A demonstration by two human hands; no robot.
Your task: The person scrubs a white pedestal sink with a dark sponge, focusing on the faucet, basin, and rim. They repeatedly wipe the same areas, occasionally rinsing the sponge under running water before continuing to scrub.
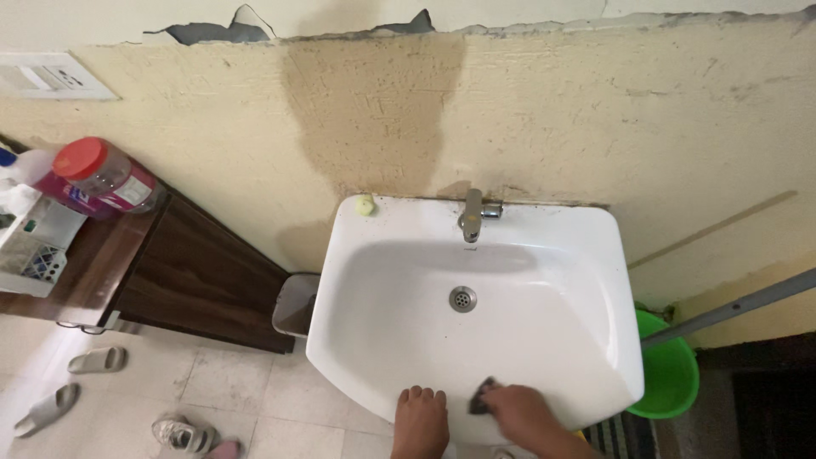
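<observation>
At the far left, a dark wooden table [102,263] stands against the cream wall, carrying a clear plastic jar with a red lid [102,177] tipped on its side and a white basket [34,246] near the table's front edge. On the tiled floor below lie a pair of pale slippers [72,382], and further right a worn sneaker [180,434].

A small white bin [295,304] sits between the table and the white sink [382,255], just beside the sink's left wall. On the sink's back ledge a small yellow-green piece, perhaps soap [365,204], rests at the left corner; the metal tap [473,215] stands at the middle, with the drain [462,298] below it in the basin.

At the sink's front rim, the left hand [420,418] comes up from the bottom edge, palm down, fingers together and laid flat on the rim, holding nothing. Just to its right, the right hand [523,410] reaches in at a slant from the lower right, its fingers closed around a small dark scrubbing pad [483,398] pressed against the inner front slope of the basin. The pad is blurred, so its exact kind is hard to tell.

To the right of the sink, a green bucket [671,374] stands on the floor, and a grey pole [731,308] runs slantwise above it.
</observation>
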